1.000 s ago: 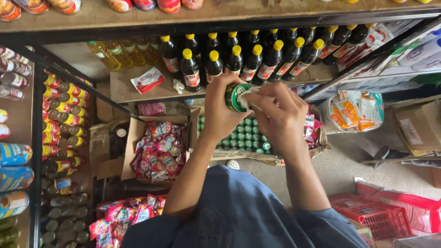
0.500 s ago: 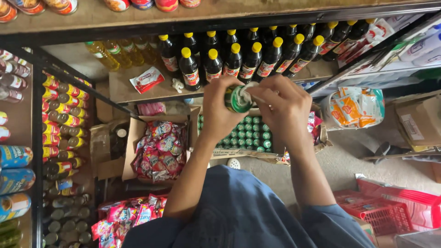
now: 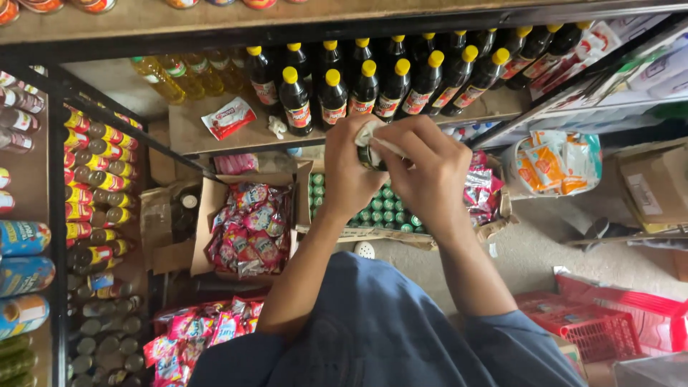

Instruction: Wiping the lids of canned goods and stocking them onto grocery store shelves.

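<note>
Bottle is sitting between both hands, in front of the shelf, above the open carton of green caps. Left hand is wrapping closed around its body. Right hand is closing over the top, fingers pinching a pale cloth against it. Only a dark sliver of the bottle is showing, so I cannot tell whether it has a cap on.

Risks, my read:
- Cloth is sitting between skin and bottle, so the grip may be slipping. A drop would be landing on the carton right below.
- Knuckles are working near the front row of dark bottles with yellow caps. A bump could be tipping one off the edge.
- Small white scrap and red-and-white packet are lying loose on the shelf board; a sweep of the arm could be knocking them down.

Containers, left to right:
- Side racks are holding cans and rows of red-and-yellow labelled bottles.
- Cardboard box is holding pink and red snack sachets.
- Back of the shelf is carrying clear bottles of yellow oil.
- Carton under the hands is holding green-capped bottles, packed upright in rows.
- Clear bag is holding orange and white packets.
- Red basket on the floor is sitting at far right; I cannot tell its contents.
</note>
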